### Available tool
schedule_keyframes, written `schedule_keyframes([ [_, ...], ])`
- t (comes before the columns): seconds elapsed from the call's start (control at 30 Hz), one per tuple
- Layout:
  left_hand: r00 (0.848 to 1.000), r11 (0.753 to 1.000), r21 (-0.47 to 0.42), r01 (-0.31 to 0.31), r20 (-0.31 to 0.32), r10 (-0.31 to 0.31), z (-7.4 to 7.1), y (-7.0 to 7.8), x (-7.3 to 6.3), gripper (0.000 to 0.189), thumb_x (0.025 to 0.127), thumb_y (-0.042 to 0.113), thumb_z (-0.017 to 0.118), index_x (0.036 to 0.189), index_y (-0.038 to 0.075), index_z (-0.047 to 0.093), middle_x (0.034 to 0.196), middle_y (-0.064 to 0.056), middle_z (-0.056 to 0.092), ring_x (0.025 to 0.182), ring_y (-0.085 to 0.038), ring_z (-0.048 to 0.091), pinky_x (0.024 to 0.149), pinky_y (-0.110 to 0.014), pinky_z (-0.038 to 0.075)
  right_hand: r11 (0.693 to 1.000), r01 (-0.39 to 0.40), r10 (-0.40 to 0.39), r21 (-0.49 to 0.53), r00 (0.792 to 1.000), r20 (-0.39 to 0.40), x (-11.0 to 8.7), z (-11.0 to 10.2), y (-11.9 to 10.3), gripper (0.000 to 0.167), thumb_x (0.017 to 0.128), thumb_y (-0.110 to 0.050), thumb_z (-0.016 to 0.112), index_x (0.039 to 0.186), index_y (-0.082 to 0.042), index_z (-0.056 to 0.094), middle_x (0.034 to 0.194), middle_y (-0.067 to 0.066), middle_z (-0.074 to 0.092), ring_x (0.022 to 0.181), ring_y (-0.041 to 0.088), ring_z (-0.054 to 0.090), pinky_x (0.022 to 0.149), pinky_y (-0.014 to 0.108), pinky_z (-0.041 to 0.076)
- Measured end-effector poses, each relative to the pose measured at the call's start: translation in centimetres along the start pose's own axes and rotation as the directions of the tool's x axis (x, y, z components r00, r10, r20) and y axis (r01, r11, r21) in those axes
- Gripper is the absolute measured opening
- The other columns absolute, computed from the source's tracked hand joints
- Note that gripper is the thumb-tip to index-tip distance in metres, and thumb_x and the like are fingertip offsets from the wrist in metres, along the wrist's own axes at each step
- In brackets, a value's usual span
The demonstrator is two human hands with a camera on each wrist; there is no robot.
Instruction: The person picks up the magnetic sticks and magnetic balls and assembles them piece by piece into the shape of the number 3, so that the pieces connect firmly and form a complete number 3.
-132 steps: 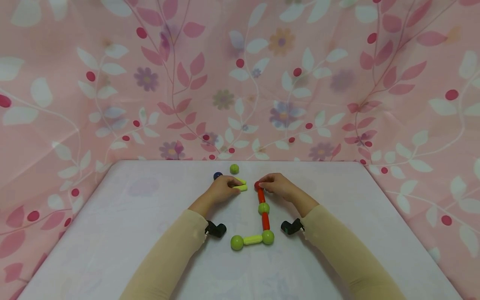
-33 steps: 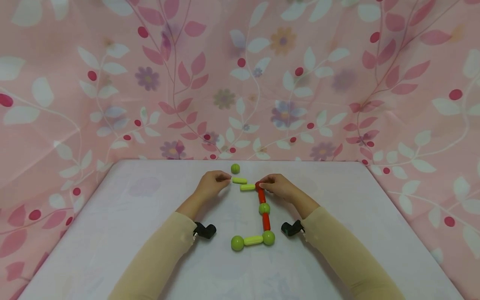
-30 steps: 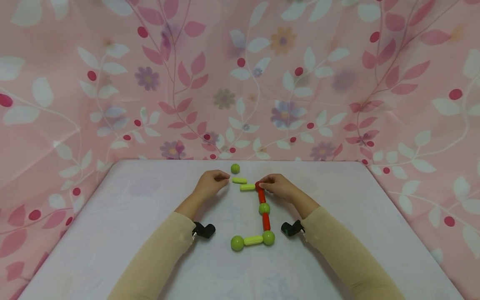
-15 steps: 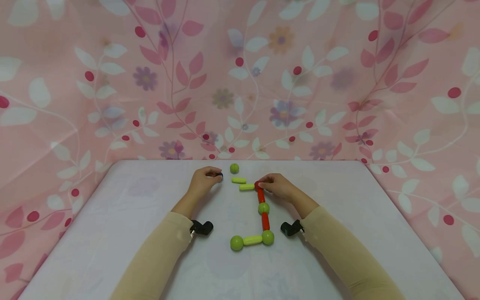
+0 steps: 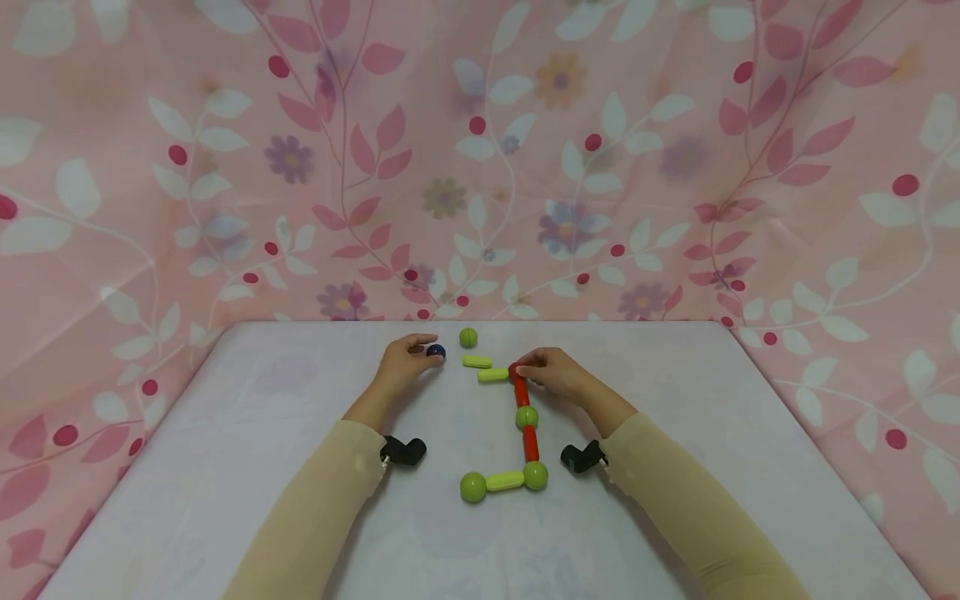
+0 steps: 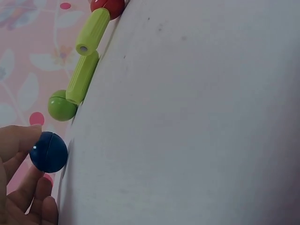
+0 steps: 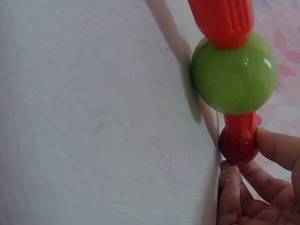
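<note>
My right hand (image 5: 553,368) pinches a red ball (image 7: 239,149) at the far end of a chain of magnetic building pieces. The chain runs toward me through a red rod (image 5: 522,392), a green ball (image 5: 527,417), another red rod (image 5: 531,443) and a green ball (image 5: 536,476), then left through a yellow-green rod (image 5: 506,481) to a green ball (image 5: 473,487). Another yellow-green rod (image 5: 492,376) points left from the red ball. My left hand (image 5: 401,362) has its thumb and forefinger spread around a dark blue ball (image 6: 48,152) on the table.
A loose yellow-green rod (image 5: 477,362) lies just beyond the one at the red ball. Behind it sits a green ball (image 5: 468,337) near the far edge of the white table (image 5: 300,467). A pink floral cloth (image 5: 480,233) hangs behind the table.
My left hand has let go of the yellow-green rod, now at the red ball, and moved left to the blue ball, where its fingers have spread. The right hand keeps its hold.
</note>
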State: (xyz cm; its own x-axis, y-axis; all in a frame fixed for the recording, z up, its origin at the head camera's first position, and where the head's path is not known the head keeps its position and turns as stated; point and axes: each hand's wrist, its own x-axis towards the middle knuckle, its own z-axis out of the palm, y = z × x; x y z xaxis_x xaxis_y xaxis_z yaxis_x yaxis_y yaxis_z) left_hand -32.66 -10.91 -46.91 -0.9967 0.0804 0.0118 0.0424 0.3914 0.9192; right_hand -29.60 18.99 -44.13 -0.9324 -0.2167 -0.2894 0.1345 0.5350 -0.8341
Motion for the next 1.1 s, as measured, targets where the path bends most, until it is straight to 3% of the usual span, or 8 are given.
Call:
schedule_keyframes([
  [0.2,0.999,0.996,0.076,-0.054,0.005,0.053,0.3,-0.1,0.3,0.039,0.088,0.011,0.077,0.125,0.003,0.068,0.131,-0.018,0.062,0.115,-0.031,0.055,0.102,-0.043,0.044,1.0,0.014,-0.015,0.019,1.0,0.005,0.1,0.0,0.2,0.032,0.099,-0.028,0.066,0.122,-0.007,0.066,0.116,0.008,0.064,0.103,0.025,0.055,0.088,0.036,0.048],
  [0.67,0.998,0.981,0.182,-0.07,0.013,0.069,0.5,0.5,-0.4,0.034,0.087,0.012,0.078,0.119,0.004,0.071,0.112,-0.015,0.069,0.102,-0.029,0.059,0.094,-0.042,0.047,1.0,0.005,-0.005,0.002,1.0,0.01,0.0,0.0,0.1,0.033,0.098,-0.029,0.066,0.123,-0.007,0.066,0.117,0.008,0.064,0.103,0.025,0.055,0.089,0.037,0.048],
  [0.93,0.998,0.972,0.232,-0.036,0.058,0.023,0.1,1.3,-1.1,0.033,0.088,0.02,0.079,0.118,0.008,0.072,0.113,-0.01,0.071,0.108,-0.028,0.063,0.095,-0.043,0.048,1.0,0.001,-0.001,0.013,1.0,0.004,0.0,0.0,0.0,0.032,0.099,-0.028,0.065,0.123,-0.008,0.066,0.117,0.007,0.064,0.106,0.025,0.055,0.092,0.038,0.048],
  [1.1,0.993,0.965,0.261,-0.037,0.117,0.006,0.3,1.5,-1.3,0.032,0.088,0.025,0.078,0.118,0.012,0.072,0.113,-0.007,0.07,0.109,-0.025,0.063,0.096,-0.042,0.049,1.0,0.008,-0.008,0.008,1.0,0.0,0.0,0.0,0.1,0.031,0.099,-0.028,0.065,0.123,-0.007,0.066,0.117,0.008,0.064,0.106,0.025,0.056,0.092,0.038,0.048],
])
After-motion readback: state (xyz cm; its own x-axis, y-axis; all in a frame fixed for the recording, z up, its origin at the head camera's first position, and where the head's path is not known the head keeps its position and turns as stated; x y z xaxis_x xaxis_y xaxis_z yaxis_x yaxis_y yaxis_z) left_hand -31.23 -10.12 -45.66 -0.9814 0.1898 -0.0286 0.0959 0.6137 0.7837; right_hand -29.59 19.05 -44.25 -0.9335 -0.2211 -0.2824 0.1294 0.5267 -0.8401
